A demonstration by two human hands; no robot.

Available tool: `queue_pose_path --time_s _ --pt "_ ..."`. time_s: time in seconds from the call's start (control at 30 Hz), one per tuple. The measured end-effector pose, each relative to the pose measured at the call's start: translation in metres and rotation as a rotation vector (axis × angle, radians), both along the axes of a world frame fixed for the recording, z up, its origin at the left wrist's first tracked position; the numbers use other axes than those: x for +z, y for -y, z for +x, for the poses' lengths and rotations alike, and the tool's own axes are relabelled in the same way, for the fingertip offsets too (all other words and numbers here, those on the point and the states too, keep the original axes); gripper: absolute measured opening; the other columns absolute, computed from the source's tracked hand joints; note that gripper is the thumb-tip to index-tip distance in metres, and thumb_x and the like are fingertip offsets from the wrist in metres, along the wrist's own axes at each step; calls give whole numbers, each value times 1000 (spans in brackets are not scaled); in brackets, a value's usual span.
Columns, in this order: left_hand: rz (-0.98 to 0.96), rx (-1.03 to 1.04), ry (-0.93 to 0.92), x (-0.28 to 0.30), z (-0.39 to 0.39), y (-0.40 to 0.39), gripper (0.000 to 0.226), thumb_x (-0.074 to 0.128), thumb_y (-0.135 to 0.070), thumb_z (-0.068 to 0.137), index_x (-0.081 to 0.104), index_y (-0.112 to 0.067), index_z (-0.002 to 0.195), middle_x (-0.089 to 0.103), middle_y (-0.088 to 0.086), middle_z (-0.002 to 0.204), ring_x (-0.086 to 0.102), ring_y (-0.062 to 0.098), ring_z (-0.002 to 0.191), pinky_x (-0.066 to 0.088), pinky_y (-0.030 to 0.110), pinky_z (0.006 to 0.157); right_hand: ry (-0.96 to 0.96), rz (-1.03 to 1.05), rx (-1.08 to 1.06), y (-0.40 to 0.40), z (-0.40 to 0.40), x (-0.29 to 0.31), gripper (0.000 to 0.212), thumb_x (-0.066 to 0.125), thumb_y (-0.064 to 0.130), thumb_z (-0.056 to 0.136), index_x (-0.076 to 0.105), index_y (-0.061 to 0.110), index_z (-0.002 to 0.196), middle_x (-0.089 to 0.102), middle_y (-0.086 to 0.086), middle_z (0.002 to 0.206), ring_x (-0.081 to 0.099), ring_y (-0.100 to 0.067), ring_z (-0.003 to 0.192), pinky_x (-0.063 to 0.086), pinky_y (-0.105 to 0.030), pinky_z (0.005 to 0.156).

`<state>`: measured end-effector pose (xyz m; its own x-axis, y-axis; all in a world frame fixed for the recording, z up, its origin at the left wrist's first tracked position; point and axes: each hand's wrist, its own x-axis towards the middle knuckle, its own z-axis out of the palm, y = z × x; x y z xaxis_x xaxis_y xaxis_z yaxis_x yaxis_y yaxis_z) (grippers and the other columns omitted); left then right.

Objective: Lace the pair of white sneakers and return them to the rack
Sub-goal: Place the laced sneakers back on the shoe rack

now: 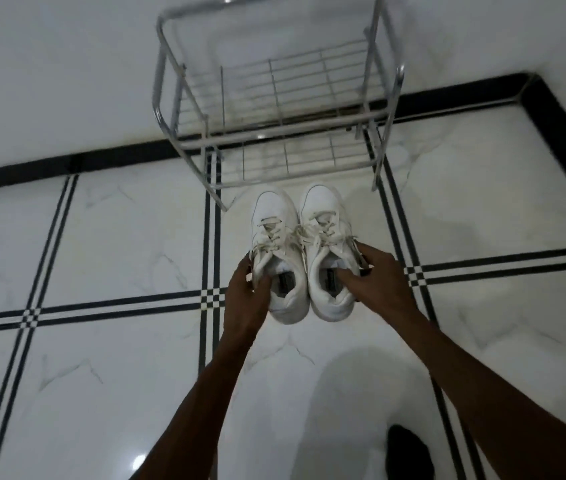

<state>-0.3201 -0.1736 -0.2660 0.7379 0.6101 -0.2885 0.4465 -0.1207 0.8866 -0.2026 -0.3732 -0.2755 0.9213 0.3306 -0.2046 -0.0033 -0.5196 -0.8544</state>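
Note:
Two white sneakers sit side by side in front of the rack, toes pointing at it, both with laces threaded through their eyelets. My left hand (245, 294) grips the left sneaker (274, 220) at its collar, thumb inside the opening. My right hand (377, 277) holds the right sneaker (323, 209) the same way, fingers around its outer side. Whether the shoes rest on the floor or hang just above it, I cannot tell. The metal wire rack (274, 84) stands against the wall, its two visible shelves bare.
White marble floor tiles (119, 237) with black double stripes spread all around. A black skirting strip (558, 133) runs along the white wall behind and to the right of the rack. A dark foot (408, 452) shows at the bottom edge.

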Motion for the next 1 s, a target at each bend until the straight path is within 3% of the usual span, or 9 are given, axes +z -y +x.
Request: queue_pose_path --time_s 0.1,0.23,0.37,0.43,0.57,0.63,0.67,0.77,1.0 --pt "-9 -4 -2 92 28 6 48 59 -27 91 59 -29 139 72 -4 125 70 23 109 61 53 90 -16 0 0 6 29 94 46 73 35 76 67 29 121 77 5 97 73 -16 88 61 -39 76" --pt "-7 -8 2 181 63 8 43 60 -14 97 59 -19 139 72 4 123 70 23 104 61 33 82 -7 -58 25 6 66 193 42 75 27 76 70 24 118 77 2 89 72 -16 79 60 -37 73" --pt "8 -31 16 230 107 -9 51 61 -27 91 57 -20 141 71 3 124 71 22 106 58 23 80 -20 -64 26 -11 110 246 41 73 29 75 70 23 115 75 3 85 71 -14 77 59 -35 72" --pt "17 -17 4 231 131 -25 51 62 -26 93 55 -19 143 71 5 126 71 23 108 58 18 79 -28 -46 35 -28 133 249 44 73 30 76 68 24 120 76 3 90 71 -13 81 60 -35 75" --pt "20 -1 -39 207 185 -68 49 62 -17 97 54 -17 145 70 5 127 71 24 107 57 16 75 -39 -30 44 -71 183 229 41 74 21 81 68 16 122 73 3 94 68 -11 82 48 -7 63" --pt "22 -26 -47 192 221 -92 49 60 -12 98 53 -15 146 68 3 126 69 24 107 53 11 72 -45 -34 31 -93 214 215 36 73 18 83 68 15 119 71 -1 92 63 -10 79 46 -3 61" --pt "10 -22 -78 185 233 -102 48 60 -10 98 52 -13 146 67 3 124 68 23 106 52 8 69 -63 -38 29 -105 227 208 35 73 16 84 69 13 118 73 -5 94 64 -13 80 49 -6 65" --pt "1 -44 -101 163 283 -138 47 61 -10 98 54 -13 144 67 4 126 68 22 107 54 10 73 -86 -42 -17 -141 271 184 35 71 18 82 69 10 116 76 -12 100 71 -24 91 60 -40 82" --pt "-45 -91 -189 131 344 -187 54 62 -18 97 48 -19 150 65 6 138 68 22 115 60 42 95 -110 -130 -11 -190 332 150 47 73 24 83 64 10 127 74 -11 109 70 -25 99 59 -40 86"
